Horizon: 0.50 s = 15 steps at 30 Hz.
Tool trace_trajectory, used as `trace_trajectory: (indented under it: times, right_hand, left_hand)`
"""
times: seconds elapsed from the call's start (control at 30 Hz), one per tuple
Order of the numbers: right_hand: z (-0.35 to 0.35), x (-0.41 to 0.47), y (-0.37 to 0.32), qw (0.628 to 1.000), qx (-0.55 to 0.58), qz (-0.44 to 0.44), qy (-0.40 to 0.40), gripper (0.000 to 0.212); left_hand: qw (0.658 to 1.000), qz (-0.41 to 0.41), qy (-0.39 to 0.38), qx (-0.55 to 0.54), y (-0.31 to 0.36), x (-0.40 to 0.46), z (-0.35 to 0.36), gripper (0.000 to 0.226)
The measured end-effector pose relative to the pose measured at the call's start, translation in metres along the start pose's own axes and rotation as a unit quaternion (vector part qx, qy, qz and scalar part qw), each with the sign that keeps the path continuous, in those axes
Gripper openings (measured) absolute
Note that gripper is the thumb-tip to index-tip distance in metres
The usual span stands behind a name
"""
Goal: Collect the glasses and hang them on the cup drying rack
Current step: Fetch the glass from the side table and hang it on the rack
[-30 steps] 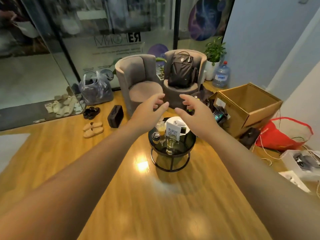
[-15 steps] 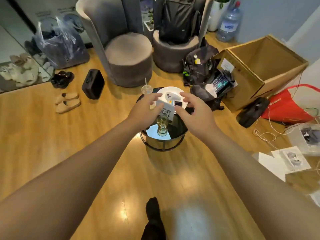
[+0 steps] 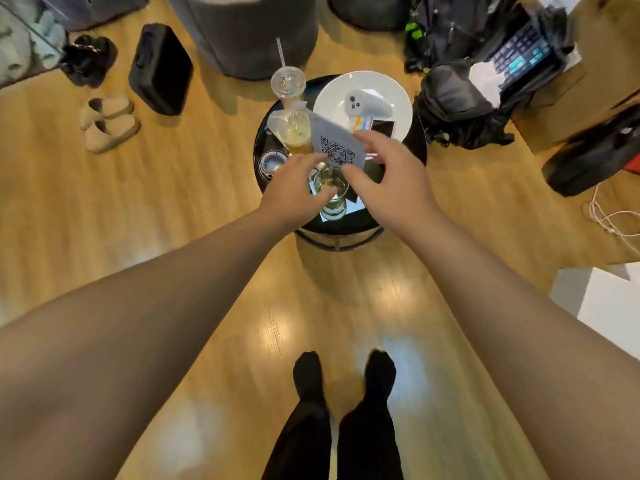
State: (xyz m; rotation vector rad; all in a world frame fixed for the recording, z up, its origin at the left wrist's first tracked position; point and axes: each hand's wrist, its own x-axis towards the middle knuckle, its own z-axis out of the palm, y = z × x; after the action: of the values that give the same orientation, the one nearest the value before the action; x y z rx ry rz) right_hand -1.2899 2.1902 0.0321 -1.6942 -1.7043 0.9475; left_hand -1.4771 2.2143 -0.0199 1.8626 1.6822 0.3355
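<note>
Upright glass (image 3: 331, 190) between 2 open, empty hands; left hand (image 3: 298, 192) touching, right hand (image 3: 388, 181) just beside.

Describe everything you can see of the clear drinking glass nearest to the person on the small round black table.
The clear drinking glass stands upright near the front edge of the small round black table. It looks like thick glass with a heavy base and holds some pale yellowish liquid. The white QR-code card stands just behind it. The left hand reaches its rim with a fingertip; the right hand hovers beside it. Neither hand has closed on it yet.
</note>
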Motion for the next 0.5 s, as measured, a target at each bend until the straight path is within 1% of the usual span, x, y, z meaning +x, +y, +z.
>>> trace_trajectory:
  times: [0.17, 0.27, 0.4, 0.5]
  right_hand:
    - [0.018, 0.012, 0.057, 0.999, -0.003, 0.009, -0.03, 0.059]
    - [0.026, 0.018, 0.083, 0.999, -0.024, -0.003, -0.048, 0.06]
    - [0.036, 0.025, 0.11, 0.998, -0.035, -0.01, -0.055, 0.058]
    - [0.041, 0.032, 0.121, 0.998, -0.031, -0.012, -0.054, 0.057]
  left_hand:
    - [0.999, -0.041, 0.011, 0.009, -0.015, 0.04, 0.056, 0.079]
    - [0.998, -0.065, 0.008, 0.014, -0.025, 0.055, 0.087, 0.087]
    - [0.994, -0.109, 0.003, 0.013, -0.035, 0.078, 0.118, 0.1]
    - [0.991, -0.131, 0.002, 0.014, -0.042, 0.094, 0.133, 0.106]
